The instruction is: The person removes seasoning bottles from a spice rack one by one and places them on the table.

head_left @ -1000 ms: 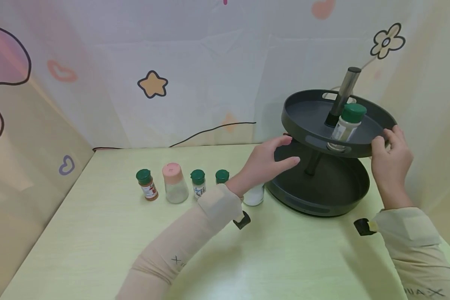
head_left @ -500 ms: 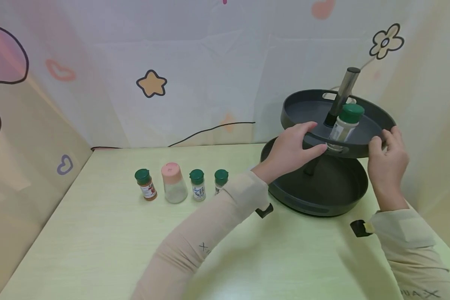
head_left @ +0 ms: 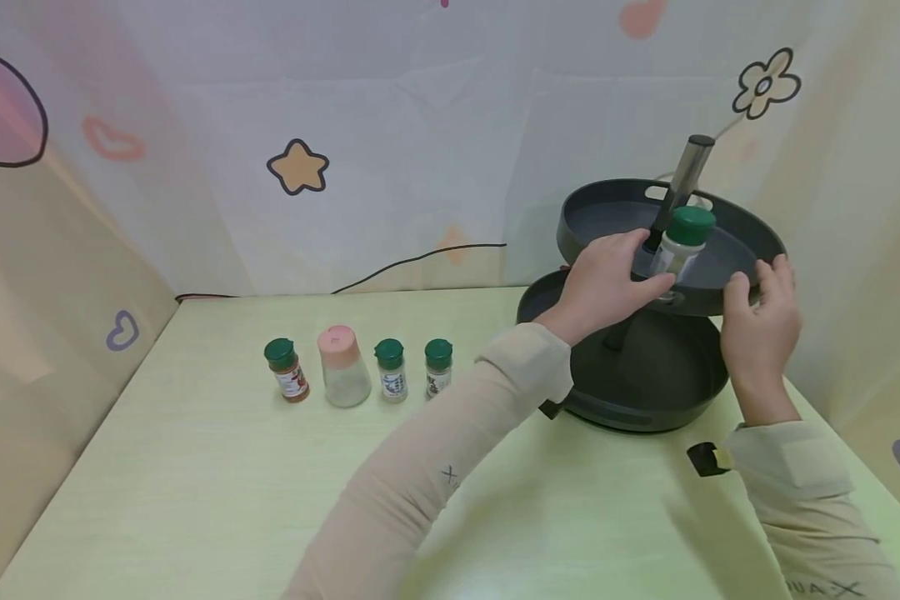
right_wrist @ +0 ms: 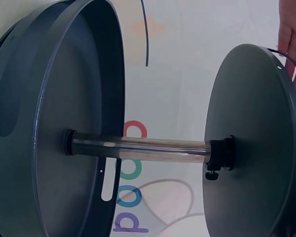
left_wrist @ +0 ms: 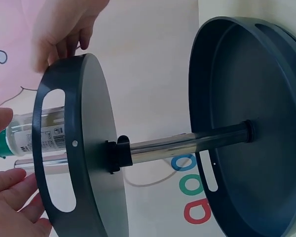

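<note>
In the head view, a two-tier tray with a dark upper tray [head_left: 592, 221] and a matching lower tray [head_left: 645, 383] stands on the table at the right. A clear spice bottle [head_left: 675, 254] with a green cap and a printed label is upright in the upper tray, beside the metal post [head_left: 688, 171]. My left hand [head_left: 603, 279] reaches over the front rim, thumb and fingers spread on either side of the bottle. At the upper tray's right side, my right hand [head_left: 765, 321] holds the rim. The left wrist view shows the bottle [left_wrist: 39, 133] between the left thumb and fingers.
Left of the tray stand a green-capped bottle with reddish contents [head_left: 290, 373], a pink-capped shaker [head_left: 343, 367] and two small green-capped bottles, one farther left [head_left: 392, 371] and one nearer my left sleeve [head_left: 438, 367]. A patterned cloth [head_left: 405, 150] hangs behind the table.
My left hand has moved right from beside the upper tray, over its front rim to the bottle. The right hand stays at the tray's right rim.
</note>
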### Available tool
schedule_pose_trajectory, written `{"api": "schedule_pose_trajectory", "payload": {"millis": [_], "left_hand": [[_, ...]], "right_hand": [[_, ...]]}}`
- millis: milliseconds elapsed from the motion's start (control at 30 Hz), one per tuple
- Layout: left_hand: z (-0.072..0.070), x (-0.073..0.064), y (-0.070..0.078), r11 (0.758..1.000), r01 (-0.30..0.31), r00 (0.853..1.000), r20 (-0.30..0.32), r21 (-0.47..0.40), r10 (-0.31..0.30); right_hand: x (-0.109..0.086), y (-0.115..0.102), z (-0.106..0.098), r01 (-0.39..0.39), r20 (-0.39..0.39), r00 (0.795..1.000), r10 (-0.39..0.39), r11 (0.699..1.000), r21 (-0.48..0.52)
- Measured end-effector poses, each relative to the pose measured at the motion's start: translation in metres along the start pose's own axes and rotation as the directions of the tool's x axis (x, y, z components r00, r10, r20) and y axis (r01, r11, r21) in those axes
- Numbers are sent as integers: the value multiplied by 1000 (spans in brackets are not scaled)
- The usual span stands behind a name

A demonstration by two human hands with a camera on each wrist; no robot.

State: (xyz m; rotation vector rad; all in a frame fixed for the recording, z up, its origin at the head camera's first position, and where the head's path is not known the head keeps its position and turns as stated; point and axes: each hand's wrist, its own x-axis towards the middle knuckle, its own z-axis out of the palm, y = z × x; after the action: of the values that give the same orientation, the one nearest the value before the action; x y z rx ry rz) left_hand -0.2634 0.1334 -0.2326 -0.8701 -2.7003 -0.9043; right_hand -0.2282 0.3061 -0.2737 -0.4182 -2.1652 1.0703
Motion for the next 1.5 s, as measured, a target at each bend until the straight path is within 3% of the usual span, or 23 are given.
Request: {"api": "schedule_pose_trajectory", "payload": {"millis": [300,533,933,1500], "left_hand": [[9,13,6,996,-4,1000,-29,87,7],[16,17,11,986,57,996,-71,156,-46],[20,20,18,972,170,984,-86,165,-157],[21,19,18,980,157,983,-116,125,-142]], "right_hand": [[-2,0,2,-10,1,1000,10,1000,-16],[-3,0,3,11,-15,1000,-11,1000,-17],[-5,-1,3,9,-13,1000,-9,1000,-28],[-9,-1,4,64,-46,997,-65,998,-29]]}}
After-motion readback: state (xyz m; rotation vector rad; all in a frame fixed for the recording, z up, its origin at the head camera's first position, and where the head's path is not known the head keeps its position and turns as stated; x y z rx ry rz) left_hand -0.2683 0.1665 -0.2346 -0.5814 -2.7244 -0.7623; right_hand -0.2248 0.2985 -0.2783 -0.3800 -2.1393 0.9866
